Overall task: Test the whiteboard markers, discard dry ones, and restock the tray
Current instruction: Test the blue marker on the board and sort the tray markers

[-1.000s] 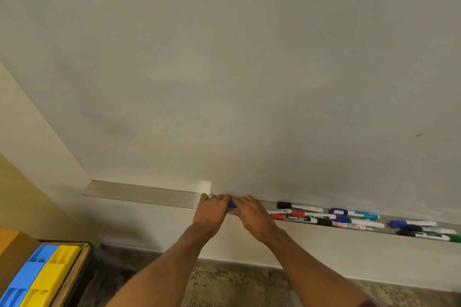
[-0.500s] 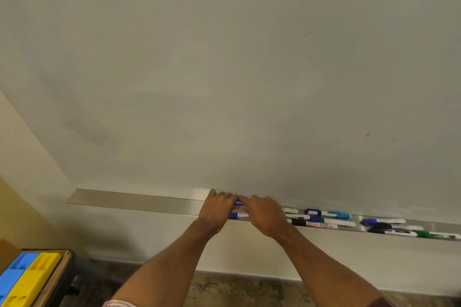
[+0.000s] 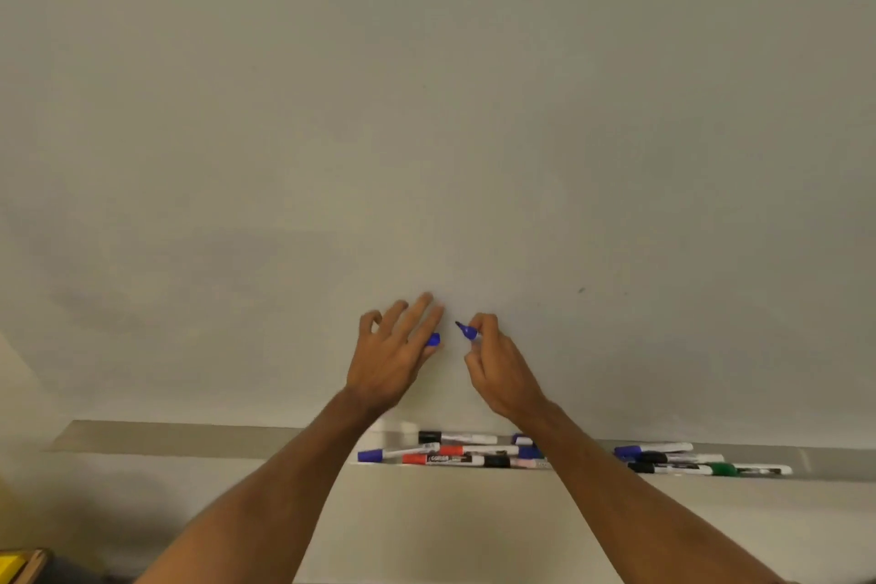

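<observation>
Right grip (image 3: 497, 370) closed round uncapped blue marker (image 3: 468, 331), nib pointing up-left at whiteboard (image 3: 426, 133); can't tell if nib touches; left grip (image 3: 396, 351) pinches blue cap (image 3: 433, 339), other fingers splayed; both well above tray (image 3: 189, 439); other markers (image 3: 467, 460) lie in tray beneath the forearms.

At centre frame the right hand (image 3: 497, 370) pinches an uncapped blue marker (image 3: 468, 331), tip pointing up-left, close to the whiteboard (image 3: 426, 133); just left, the left hand (image 3: 393, 356), fingers spread, holds the blue cap (image 3: 433, 339); below, the tray (image 3: 189, 439) carries loose markers (image 3: 455, 455).
</observation>
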Demonstrator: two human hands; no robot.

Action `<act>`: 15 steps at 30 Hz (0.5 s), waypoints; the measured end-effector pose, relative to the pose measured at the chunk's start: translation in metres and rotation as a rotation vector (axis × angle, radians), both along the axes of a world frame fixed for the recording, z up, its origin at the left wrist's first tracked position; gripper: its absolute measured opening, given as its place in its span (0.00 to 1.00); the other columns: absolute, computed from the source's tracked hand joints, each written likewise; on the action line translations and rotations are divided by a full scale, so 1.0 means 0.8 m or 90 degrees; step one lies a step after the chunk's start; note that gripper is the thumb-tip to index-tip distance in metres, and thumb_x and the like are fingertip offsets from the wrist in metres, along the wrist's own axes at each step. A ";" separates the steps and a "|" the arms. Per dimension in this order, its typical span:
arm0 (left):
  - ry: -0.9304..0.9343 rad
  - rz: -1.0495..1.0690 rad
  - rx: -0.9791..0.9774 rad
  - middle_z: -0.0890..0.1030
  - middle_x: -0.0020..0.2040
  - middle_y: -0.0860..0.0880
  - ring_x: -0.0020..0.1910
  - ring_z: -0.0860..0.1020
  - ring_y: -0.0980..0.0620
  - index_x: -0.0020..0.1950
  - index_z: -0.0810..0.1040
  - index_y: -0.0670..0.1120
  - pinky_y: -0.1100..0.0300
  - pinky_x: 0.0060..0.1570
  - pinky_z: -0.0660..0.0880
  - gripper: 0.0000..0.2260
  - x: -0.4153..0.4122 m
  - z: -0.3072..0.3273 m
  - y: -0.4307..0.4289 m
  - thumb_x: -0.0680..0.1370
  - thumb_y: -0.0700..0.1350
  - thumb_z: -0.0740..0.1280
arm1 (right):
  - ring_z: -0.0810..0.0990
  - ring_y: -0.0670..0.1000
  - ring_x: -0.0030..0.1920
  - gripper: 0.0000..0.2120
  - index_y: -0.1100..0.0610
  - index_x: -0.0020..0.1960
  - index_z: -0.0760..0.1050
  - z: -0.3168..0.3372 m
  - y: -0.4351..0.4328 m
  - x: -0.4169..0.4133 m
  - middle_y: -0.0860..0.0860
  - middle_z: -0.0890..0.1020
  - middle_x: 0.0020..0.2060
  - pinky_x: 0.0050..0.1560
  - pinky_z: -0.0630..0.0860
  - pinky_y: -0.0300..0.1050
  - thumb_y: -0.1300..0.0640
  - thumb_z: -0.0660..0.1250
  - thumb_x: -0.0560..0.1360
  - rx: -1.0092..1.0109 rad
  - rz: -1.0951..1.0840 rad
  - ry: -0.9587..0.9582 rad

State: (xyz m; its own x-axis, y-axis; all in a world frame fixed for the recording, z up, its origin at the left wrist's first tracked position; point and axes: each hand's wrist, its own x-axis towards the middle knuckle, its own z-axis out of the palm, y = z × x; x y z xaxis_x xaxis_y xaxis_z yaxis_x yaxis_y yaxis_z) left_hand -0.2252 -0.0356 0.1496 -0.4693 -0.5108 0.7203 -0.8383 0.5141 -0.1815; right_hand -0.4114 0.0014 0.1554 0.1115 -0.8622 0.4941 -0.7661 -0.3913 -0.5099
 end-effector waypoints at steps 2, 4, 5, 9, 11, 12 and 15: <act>0.008 0.012 -0.051 0.72 0.71 0.45 0.64 0.70 0.44 0.73 0.67 0.47 0.47 0.53 0.65 0.21 -0.013 0.049 -0.013 0.83 0.55 0.54 | 0.74 0.52 0.36 0.11 0.60 0.56 0.67 0.038 -0.008 -0.011 0.54 0.75 0.42 0.36 0.68 0.39 0.60 0.55 0.75 -0.070 -0.003 -0.031; 0.022 0.021 -0.102 0.69 0.73 0.45 0.68 0.68 0.44 0.74 0.66 0.47 0.48 0.56 0.63 0.22 -0.027 0.093 -0.024 0.84 0.56 0.53 | 0.76 0.51 0.40 0.12 0.61 0.59 0.68 0.079 -0.016 -0.022 0.55 0.76 0.46 0.40 0.69 0.36 0.60 0.56 0.77 -0.154 -0.003 -0.051; 0.029 0.025 -0.125 0.67 0.74 0.46 0.69 0.67 0.44 0.75 0.66 0.47 0.48 0.58 0.63 0.23 -0.034 0.115 -0.027 0.84 0.56 0.53 | 0.77 0.52 0.41 0.12 0.62 0.60 0.68 0.101 -0.020 -0.027 0.55 0.76 0.48 0.41 0.71 0.37 0.60 0.56 0.77 -0.199 -0.001 -0.058; 0.056 0.041 -0.196 0.61 0.77 0.47 0.75 0.61 0.44 0.76 0.64 0.46 0.46 0.65 0.60 0.24 -0.067 0.208 -0.038 0.84 0.57 0.52 | 0.80 0.51 0.47 0.17 0.60 0.67 0.65 0.190 -0.034 -0.052 0.55 0.77 0.55 0.46 0.76 0.37 0.58 0.57 0.80 -0.306 0.042 -0.101; 0.065 0.038 -0.230 0.60 0.77 0.46 0.76 0.59 0.44 0.77 0.63 0.46 0.46 0.68 0.57 0.25 -0.083 0.254 -0.042 0.84 0.57 0.52 | 0.80 0.48 0.47 0.19 0.56 0.70 0.62 0.233 -0.034 -0.064 0.54 0.77 0.56 0.48 0.78 0.37 0.56 0.59 0.80 -0.314 0.062 -0.130; 0.074 0.035 -0.241 0.60 0.77 0.45 0.76 0.58 0.44 0.77 0.63 0.46 0.45 0.69 0.56 0.25 -0.091 0.275 -0.043 0.84 0.57 0.51 | 0.81 0.47 0.45 0.19 0.54 0.69 0.61 0.254 -0.033 -0.069 0.54 0.77 0.55 0.46 0.79 0.38 0.55 0.59 0.80 -0.329 0.068 -0.145; 0.115 0.037 -0.251 0.59 0.78 0.44 0.77 0.57 0.43 0.77 0.61 0.45 0.45 0.71 0.55 0.25 -0.114 0.331 -0.047 0.84 0.57 0.49 | 0.82 0.47 0.41 0.13 0.51 0.63 0.62 0.305 -0.035 -0.080 0.55 0.78 0.50 0.40 0.81 0.43 0.55 0.59 0.80 -0.416 0.073 -0.153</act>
State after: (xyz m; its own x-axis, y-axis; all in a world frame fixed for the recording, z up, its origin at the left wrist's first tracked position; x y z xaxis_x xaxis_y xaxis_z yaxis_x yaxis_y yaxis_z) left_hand -0.3164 -0.0731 0.4141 -0.2962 -0.2014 0.9337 -0.8999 0.3865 -0.2021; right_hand -0.4758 -0.0264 0.3994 0.0063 -0.3692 0.9293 -0.5968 -0.7471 -0.2928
